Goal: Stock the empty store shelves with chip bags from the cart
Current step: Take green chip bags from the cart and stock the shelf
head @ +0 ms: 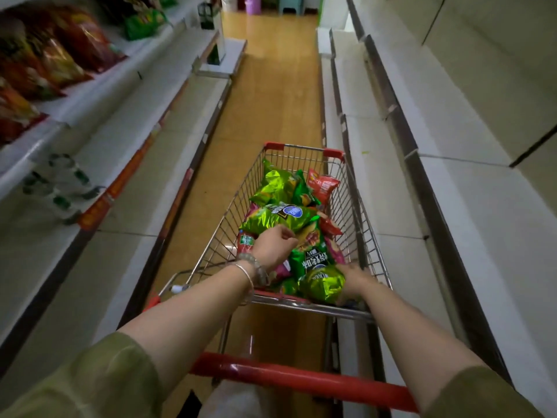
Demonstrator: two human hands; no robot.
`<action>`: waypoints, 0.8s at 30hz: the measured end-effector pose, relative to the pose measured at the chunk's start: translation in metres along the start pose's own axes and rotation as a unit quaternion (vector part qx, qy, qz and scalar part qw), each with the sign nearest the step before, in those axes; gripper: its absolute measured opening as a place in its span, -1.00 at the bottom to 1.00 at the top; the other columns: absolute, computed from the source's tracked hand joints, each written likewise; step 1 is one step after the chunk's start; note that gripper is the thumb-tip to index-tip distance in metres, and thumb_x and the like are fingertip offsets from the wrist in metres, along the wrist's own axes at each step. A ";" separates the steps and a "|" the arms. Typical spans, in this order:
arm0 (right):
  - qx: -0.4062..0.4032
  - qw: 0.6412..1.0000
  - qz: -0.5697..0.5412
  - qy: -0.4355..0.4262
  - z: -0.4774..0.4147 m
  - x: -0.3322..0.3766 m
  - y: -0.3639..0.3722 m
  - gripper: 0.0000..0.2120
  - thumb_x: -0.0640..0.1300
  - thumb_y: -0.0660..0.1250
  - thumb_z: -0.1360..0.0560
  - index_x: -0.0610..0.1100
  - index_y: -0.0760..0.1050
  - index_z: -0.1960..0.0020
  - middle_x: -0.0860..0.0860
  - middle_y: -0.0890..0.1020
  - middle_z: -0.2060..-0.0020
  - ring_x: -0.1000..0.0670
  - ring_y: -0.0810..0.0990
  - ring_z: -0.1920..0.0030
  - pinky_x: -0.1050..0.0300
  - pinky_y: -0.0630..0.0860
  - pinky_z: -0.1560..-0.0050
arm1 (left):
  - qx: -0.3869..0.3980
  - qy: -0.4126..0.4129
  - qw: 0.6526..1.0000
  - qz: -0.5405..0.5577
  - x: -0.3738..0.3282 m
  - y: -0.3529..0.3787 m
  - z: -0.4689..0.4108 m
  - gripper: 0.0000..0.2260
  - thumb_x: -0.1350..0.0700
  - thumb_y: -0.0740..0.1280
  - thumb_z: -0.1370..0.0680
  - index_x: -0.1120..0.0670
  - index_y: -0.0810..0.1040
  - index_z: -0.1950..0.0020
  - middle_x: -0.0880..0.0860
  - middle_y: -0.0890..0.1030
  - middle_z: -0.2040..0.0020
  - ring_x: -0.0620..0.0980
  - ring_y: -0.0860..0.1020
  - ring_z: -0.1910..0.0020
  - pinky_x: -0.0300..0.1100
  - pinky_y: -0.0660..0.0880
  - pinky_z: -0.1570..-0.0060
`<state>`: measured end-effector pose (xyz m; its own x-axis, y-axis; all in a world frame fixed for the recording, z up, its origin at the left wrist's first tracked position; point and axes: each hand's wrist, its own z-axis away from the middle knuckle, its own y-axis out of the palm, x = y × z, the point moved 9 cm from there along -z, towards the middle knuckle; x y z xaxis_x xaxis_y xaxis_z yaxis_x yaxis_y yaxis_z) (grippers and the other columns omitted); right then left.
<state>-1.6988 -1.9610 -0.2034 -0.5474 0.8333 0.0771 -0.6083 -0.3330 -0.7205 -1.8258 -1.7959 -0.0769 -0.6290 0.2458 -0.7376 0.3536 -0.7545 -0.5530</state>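
A wire shopping cart point(303, 148) with a red handle point(301, 377) stands in the aisle before me, holding several green and red chip bags. My left hand point(275, 245) reaches into the cart with its fingers curled at the near edge of a light green chip bag point(277, 217). My right hand point(357, 279) grips a shiny green chip bag point(322, 285) at the cart's near right corner. A dark green bag point(312, 260) lies between the two hands. A red bag point(323, 185) leans at the far right of the cart.
White shelves point(452, 140) with nothing on them run along the right, close to the cart. On the left, upper shelves hold red chip bags point(60, 55) and green bags point(143, 24); a pack of bottles point(60, 182) sits lower. The wooden floor point(271, 86) stretches ahead.
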 end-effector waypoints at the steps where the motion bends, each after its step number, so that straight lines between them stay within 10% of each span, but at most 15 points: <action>1: 0.008 1.000 0.027 0.000 -0.003 0.001 0.001 -0.03 0.00 0.55 -0.26 0.09 0.06 -0.51 -0.13 0.20 -0.45 -0.22 0.25 -0.41 -0.08 0.24 -0.41 | 0.003 -0.003 1.000 -0.003 0.004 0.000 -0.004 -0.80 0.12 0.29 -0.56 0.15 0.55 -0.15 0.12 0.62 -0.08 0.07 0.59 -0.06 -0.06 0.53 -0.09; 6: -0.053 0.997 0.027 -0.051 0.000 0.018 -0.038 -0.31 0.03 0.45 -0.35 0.03 0.29 -0.42 -0.11 0.47 -0.25 -0.13 0.49 -0.22 0.08 0.47 -0.14 | 0.041 0.010 0.999 -0.024 0.013 0.002 -0.022 -0.71 0.11 0.34 -0.53 0.17 0.51 -0.23 0.12 0.59 -0.14 0.00 0.55 0.01 -0.24 0.48 0.11; 13: -0.080 0.969 -0.207 -0.112 0.082 0.030 -0.168 -0.74 -0.04 0.51 -0.32 -0.10 0.59 0.05 0.01 0.66 0.20 0.05 0.60 0.21 0.24 0.46 0.27 | 0.142 0.122 0.981 -0.041 -0.028 0.009 -0.022 -0.06 0.08 0.57 -0.30 0.11 0.10 -0.54 0.08 0.29 -0.47 0.04 0.31 -0.42 -0.05 0.30 -0.39; 18: -0.077 0.922 -0.352 -0.143 0.162 0.017 -0.217 -0.89 -0.13 0.45 -0.39 -0.13 0.60 0.12 -0.06 0.71 0.24 0.01 0.67 0.29 0.22 0.60 0.29 | 0.226 0.185 0.950 0.112 -0.072 0.010 0.003 -0.21 0.32 0.54 -0.30 0.01 0.20 -0.39 -0.04 0.60 -0.05 -0.15 0.64 0.09 -0.23 0.59 0.04; 24: -0.255 0.772 -0.551 -0.186 0.255 -0.037 -0.254 -0.34 0.34 0.47 -0.11 -0.09 0.56 -0.03 -0.08 0.68 0.19 -0.09 0.64 0.24 0.08 0.57 0.21 | 0.162 0.259 0.932 0.197 -0.140 -0.013 0.046 -0.52 0.21 0.57 -0.30 0.00 0.47 -0.13 -0.06 0.69 0.08 -0.08 0.66 0.08 -0.31 0.57 0.09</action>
<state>-1.6707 -2.0202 0.1528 -0.0438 0.2703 0.9618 -0.5696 0.7842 -0.2463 -1.7740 -1.8486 0.0518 -0.0471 0.1073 -0.9931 0.2060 -0.9718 -0.1147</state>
